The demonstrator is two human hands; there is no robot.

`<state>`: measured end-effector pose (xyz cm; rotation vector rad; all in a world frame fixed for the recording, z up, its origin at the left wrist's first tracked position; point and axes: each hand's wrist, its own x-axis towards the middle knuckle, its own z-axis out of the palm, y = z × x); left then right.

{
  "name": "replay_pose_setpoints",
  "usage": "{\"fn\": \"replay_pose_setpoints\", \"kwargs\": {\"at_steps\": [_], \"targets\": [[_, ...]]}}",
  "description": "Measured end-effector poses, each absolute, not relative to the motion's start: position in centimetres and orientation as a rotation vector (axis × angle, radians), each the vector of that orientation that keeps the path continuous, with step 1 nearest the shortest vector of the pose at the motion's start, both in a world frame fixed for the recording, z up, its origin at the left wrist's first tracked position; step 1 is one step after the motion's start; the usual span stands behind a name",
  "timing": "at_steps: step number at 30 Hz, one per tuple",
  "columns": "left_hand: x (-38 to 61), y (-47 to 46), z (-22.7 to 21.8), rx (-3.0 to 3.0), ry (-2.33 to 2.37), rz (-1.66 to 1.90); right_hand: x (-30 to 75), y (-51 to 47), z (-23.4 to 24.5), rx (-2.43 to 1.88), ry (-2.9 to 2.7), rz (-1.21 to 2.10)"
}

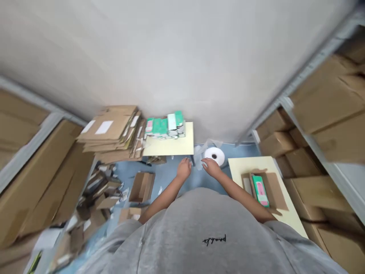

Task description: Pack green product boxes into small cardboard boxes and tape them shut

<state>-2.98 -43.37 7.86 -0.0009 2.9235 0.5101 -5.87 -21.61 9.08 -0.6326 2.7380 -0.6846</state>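
Note:
Both my hands reach down in front of me over the blue floor. My left hand [184, 168] has its fingers curled, and I cannot make out what, if anything, is in them. My right hand [210, 166] is closed on a piece of clear plastic film [199, 155] that runs from a white roll [215, 155] standing on the floor just beyond it. On the pale yellow table [288, 217] at my right lies an open flat cardboard box [266, 186] with a green and pink packet [260, 190] in it.
A second pale table [171, 146] ahead carries green and white packets [165, 125], with a stack of flattened cartons [114, 133] beside it. Loose small boxes [141, 186] and cardboard scraps litter the floor at left. Shelves of brown cartons [327, 114] line both sides; a white wall lies ahead.

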Motion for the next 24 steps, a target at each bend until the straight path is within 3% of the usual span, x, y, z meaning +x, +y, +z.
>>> {"fn": "replay_pose_setpoints", "kwargs": {"at_steps": [6,14,24], "targets": [[4.9,-58.0,8.3,-0.531,2.887,0.537,-5.6,-38.7,9.1,-1.053,2.532,-0.569],[19.4,-75.2,7.4,-1.179,2.657,0.503,3.0,-62.5,7.2,-1.492,2.118,-0.405],[36.5,-82.9,1.0,-2.022,2.028,0.67,13.4,-81.0,2.6,-1.786,1.617,-0.128]]}}
